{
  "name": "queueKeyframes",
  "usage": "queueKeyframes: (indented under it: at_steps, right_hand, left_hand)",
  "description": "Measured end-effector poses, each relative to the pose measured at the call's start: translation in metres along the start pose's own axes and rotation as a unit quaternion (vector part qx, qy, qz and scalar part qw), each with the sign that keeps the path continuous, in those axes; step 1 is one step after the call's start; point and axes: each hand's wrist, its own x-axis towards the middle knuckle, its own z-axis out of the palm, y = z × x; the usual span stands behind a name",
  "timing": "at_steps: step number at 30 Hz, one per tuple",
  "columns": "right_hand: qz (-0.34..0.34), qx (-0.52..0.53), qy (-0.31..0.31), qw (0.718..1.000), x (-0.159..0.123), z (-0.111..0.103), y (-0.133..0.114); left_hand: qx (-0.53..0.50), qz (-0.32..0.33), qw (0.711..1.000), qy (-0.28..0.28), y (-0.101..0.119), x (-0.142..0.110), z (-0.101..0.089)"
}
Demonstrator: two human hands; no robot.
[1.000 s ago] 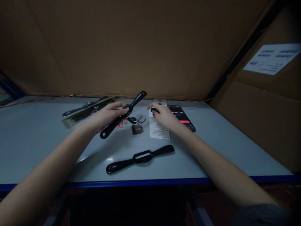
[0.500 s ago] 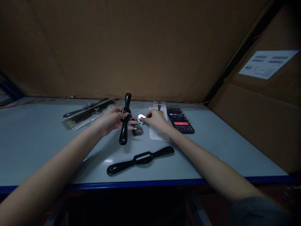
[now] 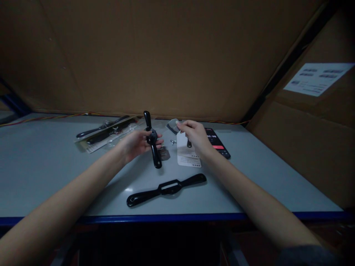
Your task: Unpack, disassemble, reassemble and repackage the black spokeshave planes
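My left hand (image 3: 135,143) is closed around the middle of a black spokeshave body (image 3: 151,139), held nearly upright above the table. My right hand (image 3: 195,136) pinches a small flat grey metal plate (image 3: 172,126) lifted just right of that tool. A small wing screw (image 3: 173,142) and a dark flat blade (image 3: 164,153) lie on the table between my hands. A second black spokeshave body (image 3: 166,188) lies flat near the front edge.
A white instruction card (image 3: 186,155) lies under my right wrist, a phone (image 3: 217,142) with a lit timer beside it. Packaged tools (image 3: 107,132) lie at the back left. Cardboard walls stand behind and to the right. The table's blue front edge (image 3: 166,218) runs across.
My left hand has turned the spokeshave body from slanted to nearly upright. My right hand has come off the card, picked up the grey metal plate and raised it.
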Motion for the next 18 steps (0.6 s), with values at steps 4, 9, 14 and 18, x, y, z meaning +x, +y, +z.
queueKeyframes:
  at_steps: [4, 9, 14, 18]
  right_hand:
    - [-0.057, -0.049, 0.001, 0.997, -0.018, 0.017, -0.011]
    - [-0.12, -0.208, -0.001, 0.971, -0.03, 0.026, -0.013]
    - [-0.133, -0.254, -0.07, 0.955, -0.029, 0.024, -0.013]
    - [-0.105, -0.217, -0.113, 0.964, -0.027, 0.021, -0.015]
  left_hand:
    - [-0.055, -0.046, 0.996, -0.049, -0.006, -0.003, 0.009]
    - [-0.055, -0.031, 0.995, -0.071, -0.013, -0.007, 0.016]
    - [-0.047, 0.034, 0.998, -0.029, -0.015, -0.006, 0.013]
    - [-0.028, 0.044, 0.998, -0.033, -0.017, -0.003, 0.01]
